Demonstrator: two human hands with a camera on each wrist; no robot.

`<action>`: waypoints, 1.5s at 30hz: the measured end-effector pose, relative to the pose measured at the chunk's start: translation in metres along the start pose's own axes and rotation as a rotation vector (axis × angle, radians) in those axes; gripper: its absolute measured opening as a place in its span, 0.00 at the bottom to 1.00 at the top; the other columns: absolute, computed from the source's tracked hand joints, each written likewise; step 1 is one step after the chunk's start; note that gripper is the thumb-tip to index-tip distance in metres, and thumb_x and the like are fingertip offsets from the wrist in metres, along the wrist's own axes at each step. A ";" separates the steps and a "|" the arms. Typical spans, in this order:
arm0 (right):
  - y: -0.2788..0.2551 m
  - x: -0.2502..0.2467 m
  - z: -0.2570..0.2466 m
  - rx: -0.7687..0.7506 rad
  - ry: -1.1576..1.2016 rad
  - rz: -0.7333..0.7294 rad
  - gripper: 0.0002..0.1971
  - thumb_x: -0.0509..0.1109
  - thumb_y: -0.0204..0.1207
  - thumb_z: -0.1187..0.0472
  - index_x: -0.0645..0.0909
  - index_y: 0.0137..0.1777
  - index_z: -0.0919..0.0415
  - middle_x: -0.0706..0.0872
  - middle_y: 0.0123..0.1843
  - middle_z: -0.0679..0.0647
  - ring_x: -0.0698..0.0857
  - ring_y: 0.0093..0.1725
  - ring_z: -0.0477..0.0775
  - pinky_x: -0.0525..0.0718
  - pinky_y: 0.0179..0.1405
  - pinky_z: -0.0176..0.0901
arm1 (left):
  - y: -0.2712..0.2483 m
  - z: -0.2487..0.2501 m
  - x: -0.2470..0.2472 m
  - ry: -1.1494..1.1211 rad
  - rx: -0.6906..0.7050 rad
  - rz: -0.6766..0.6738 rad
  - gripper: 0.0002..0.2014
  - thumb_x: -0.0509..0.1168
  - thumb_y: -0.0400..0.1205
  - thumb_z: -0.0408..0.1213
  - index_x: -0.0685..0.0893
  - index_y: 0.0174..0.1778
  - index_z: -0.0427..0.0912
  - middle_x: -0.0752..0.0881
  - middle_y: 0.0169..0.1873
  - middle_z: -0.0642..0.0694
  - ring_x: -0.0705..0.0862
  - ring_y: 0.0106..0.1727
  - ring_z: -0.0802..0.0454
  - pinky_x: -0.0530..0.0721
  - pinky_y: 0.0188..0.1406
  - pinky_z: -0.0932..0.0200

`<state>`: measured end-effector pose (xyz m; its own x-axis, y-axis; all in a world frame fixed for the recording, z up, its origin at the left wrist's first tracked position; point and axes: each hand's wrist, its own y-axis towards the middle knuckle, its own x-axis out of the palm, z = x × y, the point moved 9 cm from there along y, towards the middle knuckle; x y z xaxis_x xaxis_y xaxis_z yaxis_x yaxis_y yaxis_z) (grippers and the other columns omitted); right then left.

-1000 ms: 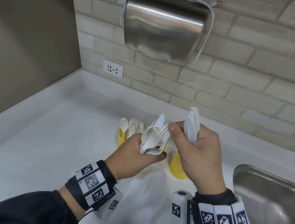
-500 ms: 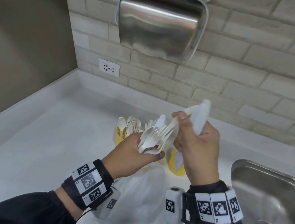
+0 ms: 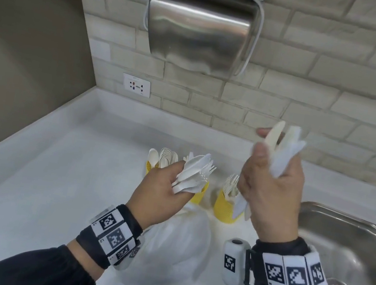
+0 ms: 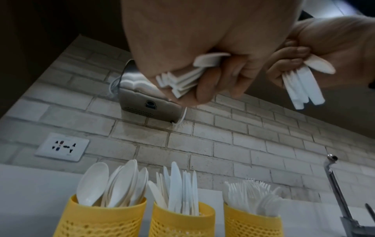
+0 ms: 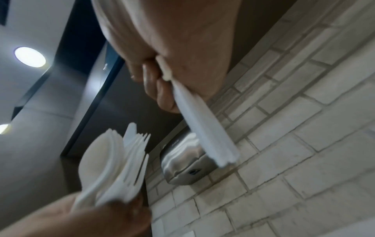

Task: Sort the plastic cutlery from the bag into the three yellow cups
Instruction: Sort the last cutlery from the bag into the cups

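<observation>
both hands clutch loose bundles, left hand (image 3: 160,194) mixed cutlery (image 3: 195,173), right hand (image 3: 271,189) knives (image 3: 283,151); one could slip out.

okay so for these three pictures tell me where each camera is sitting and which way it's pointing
Head: on the head, looking forward and down at counter and sink; both hands and wrists show.
Left wrist: under the left hand, facing three yellow cups and brick wall; the right hand shows too.
Right wrist: under the right hand, tilted up at wall and ceiling lights.
All three share the steel hand dryer.
</observation>
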<state>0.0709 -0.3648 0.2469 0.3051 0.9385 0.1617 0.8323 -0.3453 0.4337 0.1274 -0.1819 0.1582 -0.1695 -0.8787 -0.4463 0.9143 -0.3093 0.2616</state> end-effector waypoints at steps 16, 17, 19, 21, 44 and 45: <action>-0.007 0.022 0.002 -0.062 -0.087 -0.109 0.02 0.76 0.77 0.60 0.86 0.45 0.57 0.79 0.26 0.40 0.78 0.28 0.41 0.77 0.35 0.31 | 0.004 0.009 -0.010 0.164 0.143 0.062 0.12 0.66 0.73 0.58 0.71 0.34 0.57 0.79 0.26 0.59 0.76 0.27 0.56 0.70 0.27 0.60; -0.007 0.022 0.002 -0.058 -0.095 -0.121 0.02 0.76 0.77 0.59 0.87 0.45 0.56 0.78 0.25 0.43 0.77 0.27 0.43 0.77 0.35 0.32 | 0.004 0.009 -0.010 0.161 0.144 0.060 0.13 0.66 0.73 0.58 0.71 0.35 0.56 0.79 0.26 0.59 0.76 0.27 0.57 0.70 0.27 0.60; -0.007 0.028 0.003 -0.039 -0.145 -0.194 0.05 0.76 0.77 0.58 0.88 0.47 0.59 0.78 0.25 0.47 0.78 0.27 0.43 0.77 0.34 0.31 | 0.004 0.009 -0.010 0.143 0.148 0.052 0.13 0.65 0.73 0.58 0.73 0.34 0.54 0.78 0.26 0.59 0.76 0.27 0.57 0.69 0.27 0.63; -0.005 0.031 0.009 -0.004 -0.169 -0.241 0.07 0.75 0.79 0.60 0.88 0.47 0.64 0.83 0.26 0.41 0.80 0.27 0.39 0.76 0.33 0.26 | 0.004 0.008 -0.007 0.117 0.154 0.042 0.14 0.66 0.73 0.57 0.77 0.35 0.49 0.78 0.25 0.57 0.75 0.27 0.57 0.70 0.27 0.63; 0.012 0.032 0.029 0.151 -0.084 -0.135 0.13 0.77 0.77 0.50 0.87 0.48 0.61 0.85 0.32 0.54 0.78 0.25 0.47 0.73 0.23 0.36 | 0.000 -0.003 0.017 -0.102 0.028 -0.105 0.10 0.73 0.80 0.42 0.84 0.46 0.39 0.85 0.34 0.39 0.83 0.38 0.38 0.83 0.40 0.39; 0.012 0.033 0.032 0.170 -0.096 -0.160 0.13 0.76 0.78 0.50 0.88 0.45 0.62 0.85 0.32 0.53 0.78 0.25 0.46 0.73 0.22 0.35 | 0.000 -0.001 0.018 -0.102 0.023 -0.113 0.09 0.74 0.80 0.41 0.85 0.46 0.40 0.86 0.34 0.40 0.83 0.38 0.38 0.83 0.40 0.40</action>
<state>0.1052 -0.3378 0.2293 0.1990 0.9799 0.0144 0.9371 -0.1946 0.2899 0.1251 -0.1971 0.1492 -0.3080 -0.8699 -0.3851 0.8790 -0.4151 0.2346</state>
